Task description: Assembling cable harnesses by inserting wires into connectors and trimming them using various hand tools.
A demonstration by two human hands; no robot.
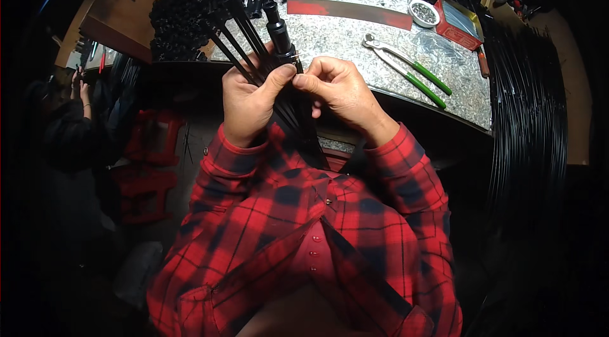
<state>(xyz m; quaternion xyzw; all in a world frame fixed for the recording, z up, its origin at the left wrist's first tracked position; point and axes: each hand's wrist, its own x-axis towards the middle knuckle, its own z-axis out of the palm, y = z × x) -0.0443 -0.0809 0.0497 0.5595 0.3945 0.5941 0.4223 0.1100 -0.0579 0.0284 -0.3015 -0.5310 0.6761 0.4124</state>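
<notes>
Glossy black tubular fitting (278, 27), above speckled grey bench (342, 42): our left hand (248, 101) clasps it with slim black rods (232, 51); right hand (342, 91) pinches, contents hidden. We judge it light, stiff, slick; grip mid-barrel.

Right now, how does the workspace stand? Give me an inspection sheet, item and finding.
Surface: speckled grey tabletop, partly covered.
Things in hand: black rods and a black cylindrical part.
Clutter: heap of black parts, red strip, white bowl of small shiny pieces, red box, green-handled pincers.
Left hand: gripping the rods and part.
Right hand: pinched beside the part; anything held is too small to tell.
Cables: none identifiable; thin black strands hang at the right, material unclear.
Surroundings: dim; red stools and another person at left.
</notes>
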